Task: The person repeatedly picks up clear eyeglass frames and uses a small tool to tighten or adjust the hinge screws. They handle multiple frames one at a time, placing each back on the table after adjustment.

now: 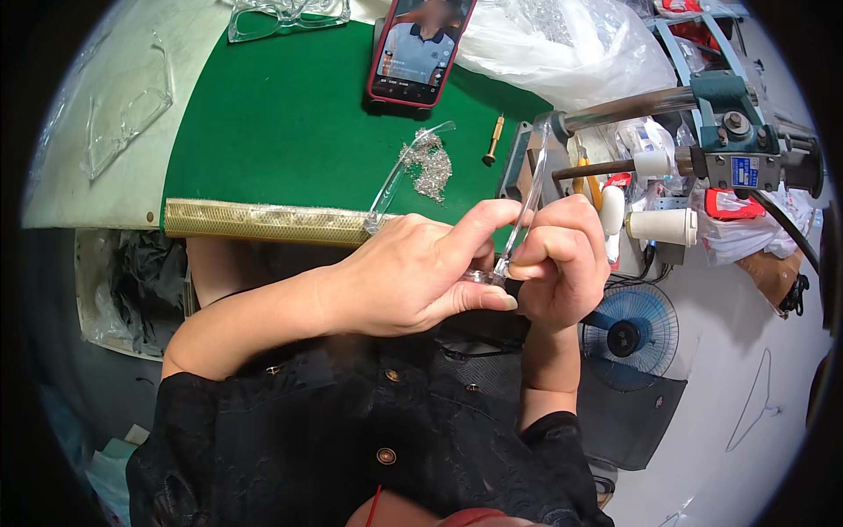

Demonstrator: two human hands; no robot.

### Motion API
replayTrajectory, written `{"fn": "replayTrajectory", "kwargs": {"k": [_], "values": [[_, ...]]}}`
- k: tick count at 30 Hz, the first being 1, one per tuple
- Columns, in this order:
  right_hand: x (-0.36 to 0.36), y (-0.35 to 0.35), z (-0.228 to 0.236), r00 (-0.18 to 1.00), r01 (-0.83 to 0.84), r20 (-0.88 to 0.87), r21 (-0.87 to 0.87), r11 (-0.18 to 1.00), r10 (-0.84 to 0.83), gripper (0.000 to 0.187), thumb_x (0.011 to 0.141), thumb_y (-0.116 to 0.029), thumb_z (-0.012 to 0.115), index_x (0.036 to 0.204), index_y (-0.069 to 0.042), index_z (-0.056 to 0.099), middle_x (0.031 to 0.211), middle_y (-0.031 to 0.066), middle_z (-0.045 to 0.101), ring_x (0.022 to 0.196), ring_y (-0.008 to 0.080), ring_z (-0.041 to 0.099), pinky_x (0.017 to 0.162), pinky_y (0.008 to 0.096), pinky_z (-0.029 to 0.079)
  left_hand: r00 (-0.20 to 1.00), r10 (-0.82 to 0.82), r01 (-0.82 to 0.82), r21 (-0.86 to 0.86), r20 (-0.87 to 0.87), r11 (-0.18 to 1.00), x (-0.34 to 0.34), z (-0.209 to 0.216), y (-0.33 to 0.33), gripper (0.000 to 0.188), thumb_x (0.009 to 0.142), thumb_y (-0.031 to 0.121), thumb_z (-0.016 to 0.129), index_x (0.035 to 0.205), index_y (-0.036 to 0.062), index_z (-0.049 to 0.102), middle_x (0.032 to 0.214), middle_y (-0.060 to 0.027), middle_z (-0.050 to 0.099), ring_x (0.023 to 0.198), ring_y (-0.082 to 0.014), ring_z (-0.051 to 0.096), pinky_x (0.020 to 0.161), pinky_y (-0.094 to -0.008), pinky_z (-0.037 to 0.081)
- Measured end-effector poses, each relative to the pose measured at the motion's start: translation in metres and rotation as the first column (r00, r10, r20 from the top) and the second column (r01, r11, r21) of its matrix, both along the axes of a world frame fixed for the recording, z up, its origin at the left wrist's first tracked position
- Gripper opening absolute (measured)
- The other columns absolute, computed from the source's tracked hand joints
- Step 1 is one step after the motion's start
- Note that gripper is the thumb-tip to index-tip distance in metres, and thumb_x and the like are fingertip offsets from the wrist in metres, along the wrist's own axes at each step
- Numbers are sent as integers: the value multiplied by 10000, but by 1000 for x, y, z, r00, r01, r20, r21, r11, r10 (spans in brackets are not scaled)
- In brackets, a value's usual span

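Observation:
A clear plastic eyeglass frame (pixel 531 198) is held in front of my chest, at the near edge of the green work mat (pixel 281 114). My left hand (pixel 399 272) grips its front, thumb and fingers closed near the hinge. My right hand (pixel 562 263) has its fingers curled and pinched at the base of the temple that points away from me. The other clear temple (pixel 399 176) sticks out beyond my left hand. Most of the frame's front is hidden by my fingers. Beyond my hands lies a pile of tiny silvery parts (pixel 432 171), with a small brass-coloured screwdriver (pixel 494 140) to its right.
A phone (pixel 413 57) stands at the back of the mat. More clear frames (pixel 285 18) lie at the far left. A bench press (pixel 738 132) reaches in from the right, above a white cup (pixel 663 227). A fan (pixel 628 334) stands lower down. A gold strip (pixel 263 218) borders the mat.

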State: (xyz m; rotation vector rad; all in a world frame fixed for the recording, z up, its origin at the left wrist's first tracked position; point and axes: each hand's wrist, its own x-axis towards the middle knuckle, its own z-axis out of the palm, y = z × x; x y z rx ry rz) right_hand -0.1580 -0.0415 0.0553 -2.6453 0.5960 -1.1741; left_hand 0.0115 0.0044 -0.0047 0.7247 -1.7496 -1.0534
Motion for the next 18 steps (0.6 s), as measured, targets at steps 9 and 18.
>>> {"fn": "replayTrajectory", "kwargs": {"k": [9,18], "values": [[0,0,-3,1000,4,27,42,999,-5,190,660,-145,741,754,-59,599,731,50,582,623,184,540,533,290,409,1000,4,-4,7,-3,1000,0,-2,0,706,860,442,628,1330,13,323,682,-135,559,605,-347,586,567,-361,447],[-1,0,-4,998,-8,64,109,994,1,207,757,-225,715,755,-57,594,748,47,580,641,177,539,553,283,415,998,13,-13,-8,-67,1000,-3,-4,0,719,878,514,569,1319,0,327,682,-129,567,596,-331,588,556,-342,440]]}}
